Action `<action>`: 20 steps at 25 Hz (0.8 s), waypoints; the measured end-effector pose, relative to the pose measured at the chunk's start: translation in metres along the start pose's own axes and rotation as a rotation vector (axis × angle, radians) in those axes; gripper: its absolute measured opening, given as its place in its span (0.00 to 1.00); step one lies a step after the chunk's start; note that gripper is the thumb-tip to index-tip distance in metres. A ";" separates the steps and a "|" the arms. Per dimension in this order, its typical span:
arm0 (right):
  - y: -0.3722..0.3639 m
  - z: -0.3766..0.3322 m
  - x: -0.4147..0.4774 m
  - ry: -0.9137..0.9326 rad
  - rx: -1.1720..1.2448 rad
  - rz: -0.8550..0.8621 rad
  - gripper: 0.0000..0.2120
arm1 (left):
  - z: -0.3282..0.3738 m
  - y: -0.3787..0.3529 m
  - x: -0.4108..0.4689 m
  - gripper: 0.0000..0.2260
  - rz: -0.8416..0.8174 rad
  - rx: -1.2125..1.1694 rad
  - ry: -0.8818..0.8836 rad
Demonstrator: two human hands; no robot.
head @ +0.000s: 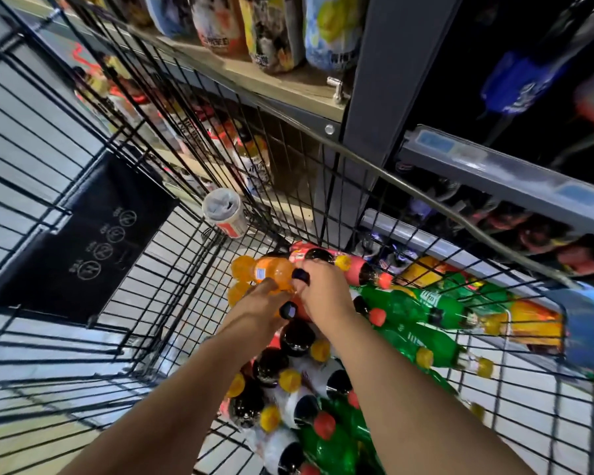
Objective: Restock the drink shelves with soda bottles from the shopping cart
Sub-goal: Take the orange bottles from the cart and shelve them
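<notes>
In the head view, the shopping cart (587, 320) stands close to the shelves (288, 84) at 12 o'clock. Near the centre, an orange soda bottle (271, 269) lies on its side on the pile. Its long axis runs from 10 to 4 o'clock, with the base toward 10 and the cap hidden. The left hand (264, 298) has its fingers curled around the bottle. The right hand (323, 293), at 3 o'clock of it, is curled too; around what, I cannot tell. The bottle looks full, so probably heavy and smooth; I would hold it at the middle.
</notes>
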State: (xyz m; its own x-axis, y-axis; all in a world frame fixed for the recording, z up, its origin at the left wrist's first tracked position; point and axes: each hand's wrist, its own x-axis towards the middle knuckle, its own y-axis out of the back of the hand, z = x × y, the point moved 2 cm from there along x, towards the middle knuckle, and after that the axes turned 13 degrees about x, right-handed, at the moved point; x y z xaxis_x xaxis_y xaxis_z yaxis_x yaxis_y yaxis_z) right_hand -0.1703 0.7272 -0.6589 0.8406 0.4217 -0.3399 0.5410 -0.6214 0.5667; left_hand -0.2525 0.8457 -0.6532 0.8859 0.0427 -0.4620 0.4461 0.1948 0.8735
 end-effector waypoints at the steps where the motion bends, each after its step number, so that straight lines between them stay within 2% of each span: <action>1: 0.001 0.000 0.001 -0.004 -0.002 -0.005 0.19 | -0.001 -0.001 -0.002 0.22 0.018 -0.009 -0.002; 5: 0.008 0.014 -0.014 -0.009 0.067 0.022 0.16 | 0.003 -0.012 -0.002 0.20 0.023 -0.012 0.003; 9: 0.035 0.033 -0.034 0.078 0.164 0.086 0.13 | 0.017 -0.021 -0.006 0.22 0.026 -0.002 0.066; 15: 0.087 0.058 -0.075 0.170 0.168 0.110 0.13 | 0.057 -0.030 -0.029 0.23 0.102 -0.038 0.005; 20: 0.107 0.082 -0.102 0.066 0.266 0.182 0.12 | 0.097 -0.041 -0.042 0.20 0.098 0.008 -0.069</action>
State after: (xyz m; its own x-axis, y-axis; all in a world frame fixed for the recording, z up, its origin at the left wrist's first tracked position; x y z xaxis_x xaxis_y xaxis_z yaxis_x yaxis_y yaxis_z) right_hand -0.1962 0.5634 -0.6256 0.9252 0.3247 -0.1966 0.3778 -0.8373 0.3952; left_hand -0.2954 0.7411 -0.6553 0.9319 -0.0061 -0.3626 0.3574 0.1851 0.9154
